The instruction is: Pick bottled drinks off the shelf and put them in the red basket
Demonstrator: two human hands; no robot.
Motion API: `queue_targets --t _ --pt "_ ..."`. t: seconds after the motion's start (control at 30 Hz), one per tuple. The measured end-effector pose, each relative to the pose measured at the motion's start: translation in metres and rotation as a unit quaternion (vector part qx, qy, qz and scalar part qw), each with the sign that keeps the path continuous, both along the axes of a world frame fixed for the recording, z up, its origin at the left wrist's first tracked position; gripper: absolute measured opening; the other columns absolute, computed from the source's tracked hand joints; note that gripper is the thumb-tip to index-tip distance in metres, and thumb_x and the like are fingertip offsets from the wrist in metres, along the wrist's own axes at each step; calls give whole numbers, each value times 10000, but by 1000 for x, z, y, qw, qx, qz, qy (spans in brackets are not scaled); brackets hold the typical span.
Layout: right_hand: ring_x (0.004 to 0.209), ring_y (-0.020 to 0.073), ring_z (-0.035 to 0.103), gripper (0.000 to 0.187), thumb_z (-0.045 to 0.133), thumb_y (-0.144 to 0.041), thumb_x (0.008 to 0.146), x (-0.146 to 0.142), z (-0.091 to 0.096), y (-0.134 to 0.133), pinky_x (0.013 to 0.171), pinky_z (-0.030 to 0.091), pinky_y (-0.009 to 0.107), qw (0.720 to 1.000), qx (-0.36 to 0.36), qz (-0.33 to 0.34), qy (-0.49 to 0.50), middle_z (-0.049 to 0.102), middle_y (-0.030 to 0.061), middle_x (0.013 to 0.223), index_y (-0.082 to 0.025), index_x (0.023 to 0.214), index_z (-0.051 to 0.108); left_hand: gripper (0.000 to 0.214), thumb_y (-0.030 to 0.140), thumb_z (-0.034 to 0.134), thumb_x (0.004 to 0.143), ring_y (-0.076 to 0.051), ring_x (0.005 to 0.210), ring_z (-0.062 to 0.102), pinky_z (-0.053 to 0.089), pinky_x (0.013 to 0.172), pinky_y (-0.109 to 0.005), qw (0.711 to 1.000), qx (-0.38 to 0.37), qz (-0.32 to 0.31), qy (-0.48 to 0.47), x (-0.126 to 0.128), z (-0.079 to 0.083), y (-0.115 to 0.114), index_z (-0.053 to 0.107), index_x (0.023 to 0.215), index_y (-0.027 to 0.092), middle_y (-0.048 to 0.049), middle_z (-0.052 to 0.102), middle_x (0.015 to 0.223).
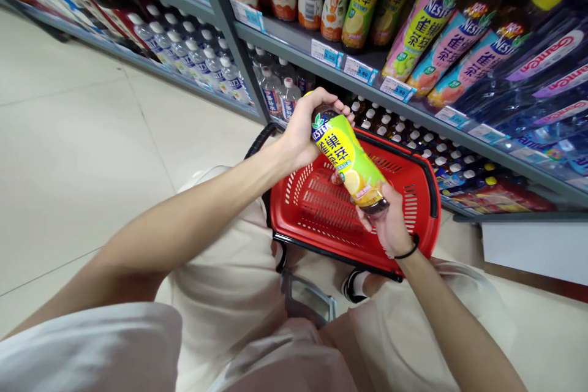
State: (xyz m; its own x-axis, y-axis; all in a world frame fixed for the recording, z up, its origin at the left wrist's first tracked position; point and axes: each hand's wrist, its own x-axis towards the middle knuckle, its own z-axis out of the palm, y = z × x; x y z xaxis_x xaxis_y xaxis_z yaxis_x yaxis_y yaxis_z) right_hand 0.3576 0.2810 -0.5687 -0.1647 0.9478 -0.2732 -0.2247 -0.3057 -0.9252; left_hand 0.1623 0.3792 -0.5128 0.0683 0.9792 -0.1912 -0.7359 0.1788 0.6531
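I hold a bottle of iced tea with a yellow-green label (350,162) tilted over a red shopping basket (416,229). My left hand (309,122) is wrapped round its cap end, nearest the shelves. Under the bottle's dark base my right hand (389,225) is closed on it; a black band circles that wrist. The basket stands on the floor in front of my knees, and I can see nothing lying in it.
Grey shelving (316,43) runs from upper left to right: tea and juice bottles on the upper shelf, water bottles (197,55) and small dark bottles (413,135) below. Price tags (361,69) line the shelf edge. Pale floor tiles (68,135) spread to the left.
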Motion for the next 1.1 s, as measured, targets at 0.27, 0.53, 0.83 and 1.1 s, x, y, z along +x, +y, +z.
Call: queue_targets --t 0.27,0.53,0.83,1.1 --pt "297 53 283 716 625 -841 763 2 2 -3 284 161 192 978 -120 117 126 505 -28 490 -128 756 689 103 263 646 789 -197 746 761 640 855 -319 1000 -16 -9 1 4 -13 2 601 710 215 -28 722 691" --pt "294 61 259 739 583 -851 795 5 5 -6 299 143 201 953 -159 173 191 447 -43 433 -122 763 693 106 271 687 764 -194 716 755 652 843 -327 1000 -12 -10 -8 5 -8 0 604 716 229 -21 719 672" --pt "319 71 295 736 582 -871 788 -4 -1 -6 303 175 202 982 -107 110 106 468 -38 474 -141 776 674 187 299 695 816 -213 755 768 649 817 -315 1000 -24 2 5 2 -4 1 578 685 236 -32 712 666" --pt "452 106 477 668 740 -819 726 -6 -10 -15 325 295 183 998 -33 50 -2 638 15 671 -185 897 620 239 299 709 849 -197 688 741 652 825 -337 1000 0 -10 -19 -3 2 -2 554 681 226 -4 674 641"
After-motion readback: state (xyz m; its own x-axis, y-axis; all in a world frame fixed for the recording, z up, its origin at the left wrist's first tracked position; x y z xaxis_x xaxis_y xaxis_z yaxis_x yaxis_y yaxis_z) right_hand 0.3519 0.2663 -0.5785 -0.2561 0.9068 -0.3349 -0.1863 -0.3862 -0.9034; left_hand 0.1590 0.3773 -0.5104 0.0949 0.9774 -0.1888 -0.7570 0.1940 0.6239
